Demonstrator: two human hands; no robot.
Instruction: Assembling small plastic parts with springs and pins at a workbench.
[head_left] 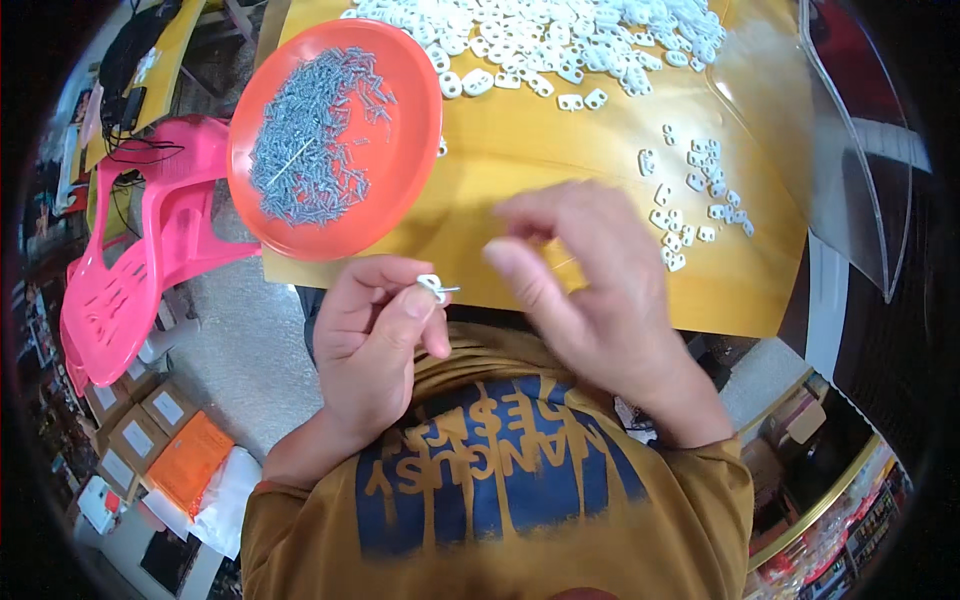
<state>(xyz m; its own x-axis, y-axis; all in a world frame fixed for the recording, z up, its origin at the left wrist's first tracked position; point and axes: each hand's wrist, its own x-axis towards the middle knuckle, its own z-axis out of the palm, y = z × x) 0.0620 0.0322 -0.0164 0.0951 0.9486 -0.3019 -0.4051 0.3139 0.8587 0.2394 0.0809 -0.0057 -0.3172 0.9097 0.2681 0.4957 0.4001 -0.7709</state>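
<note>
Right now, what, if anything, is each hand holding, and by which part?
The left hand pinches a white piece by its palm-side edge, a metal fastener jutting out; nothing shows held in the blurred right hand.

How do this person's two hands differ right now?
The left hand pinches a white piece with a screw sticking out, while the right hand shows nothing in its grip. The left hand's thumb and fingers close on the piece; the right hand's thumb and index finger stand apart. The left hand looks fairly sharp, the right hand blurred. Both are bare.
</note>
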